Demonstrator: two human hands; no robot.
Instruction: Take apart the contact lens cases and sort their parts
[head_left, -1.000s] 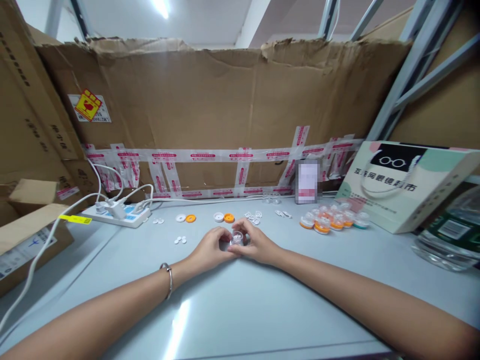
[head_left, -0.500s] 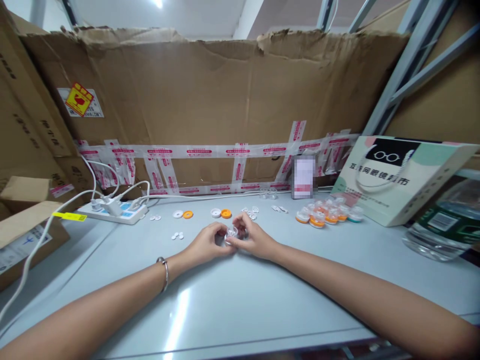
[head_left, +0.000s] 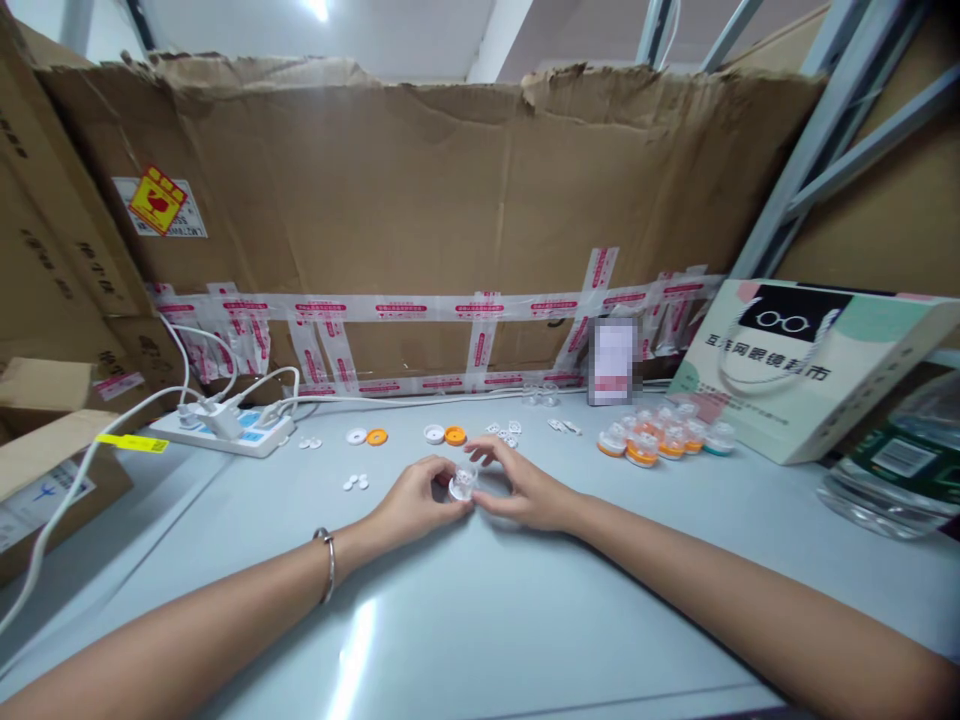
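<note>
A small clear plastic dome on a white round base (head_left: 463,484) stands at the middle of the table. My left hand (head_left: 422,494) grips it from the left between thumb and fingers. On its other side my right hand (head_left: 517,488) is open, thumb and fingers spread apart; the thumb tip is close to the base, and I cannot tell if it touches. Just behind lie a white ring (head_left: 434,434) and an orange ring (head_left: 455,435). Small white plastic parts (head_left: 504,432) are scattered beyond my right fingers.
Several finished-looking domes with orange bases (head_left: 643,447) cluster at the right. White discs (head_left: 356,482), another white ring (head_left: 356,436) and an orange ring (head_left: 377,437) lie left. A power strip (head_left: 247,436), phone (head_left: 613,362), gift box (head_left: 780,370) and water bottle (head_left: 892,460) edge the table.
My right hand has loosened from the domed piece and its fingers have spread, moving slightly right. My left hand stays around the piece. The view has shifted slightly.
</note>
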